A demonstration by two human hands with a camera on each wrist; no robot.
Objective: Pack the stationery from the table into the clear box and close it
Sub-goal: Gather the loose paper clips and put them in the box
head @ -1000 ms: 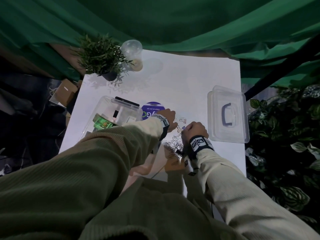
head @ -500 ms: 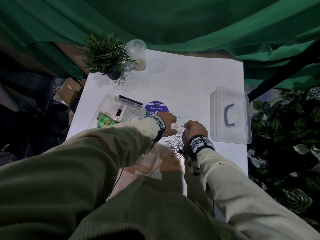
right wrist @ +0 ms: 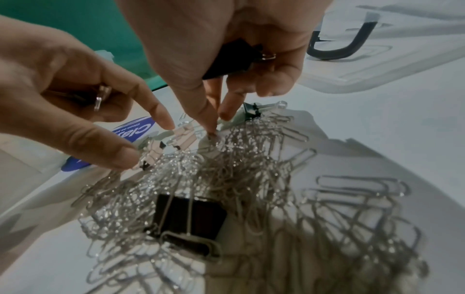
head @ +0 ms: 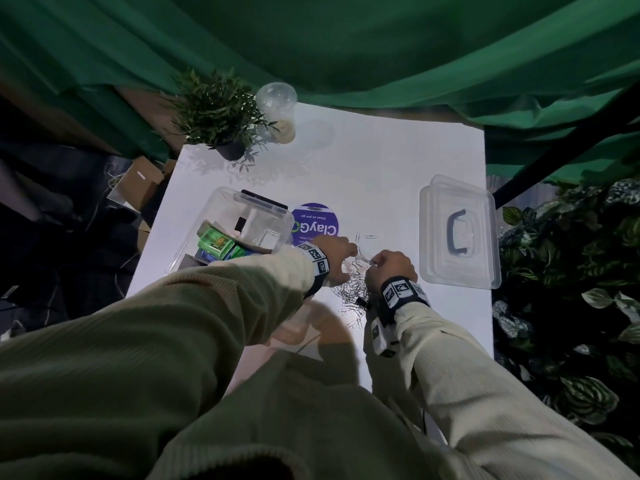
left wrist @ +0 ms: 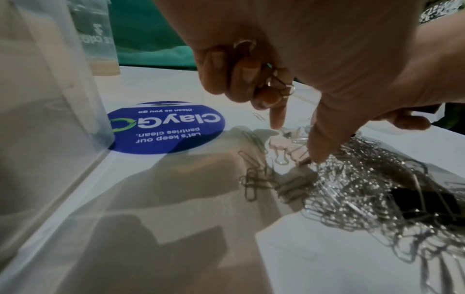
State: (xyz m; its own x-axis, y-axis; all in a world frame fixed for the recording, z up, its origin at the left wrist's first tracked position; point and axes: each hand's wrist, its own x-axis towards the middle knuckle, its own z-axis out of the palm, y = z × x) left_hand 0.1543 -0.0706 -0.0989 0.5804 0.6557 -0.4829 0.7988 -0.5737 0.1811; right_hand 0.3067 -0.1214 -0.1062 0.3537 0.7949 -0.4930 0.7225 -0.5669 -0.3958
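Observation:
A heap of silver paper clips [head: 351, 291] lies on the white table between my hands, with a black binder clip [right wrist: 188, 216] in it. My left hand [left wrist: 298, 142] keeps small binder clips [left wrist: 279, 83] curled in its palm. Its index finger and thumb reach down to a pale binder clip [left wrist: 279, 145] on the table. My right hand [right wrist: 219, 124] holds a black binder clip [right wrist: 234, 57] in its palm, and its fingertips poke into the heap. The clear box [head: 221, 209] stands open at the left with green packets inside. Its lid [head: 457, 233] lies at the right.
A round blue sticker [head: 317, 225] is on the table beside the box. Two loose paper clips [head: 365, 236] lie beyond the heap. A potted plant [head: 218, 112] and a plastic cup [head: 278, 112] stand at the far edge. Leafy plants [head: 571, 306] border the table's right side.
Both hands have stayed at the clip heap, their fingers shifting slightly among the clips. The box and the lid have not moved.

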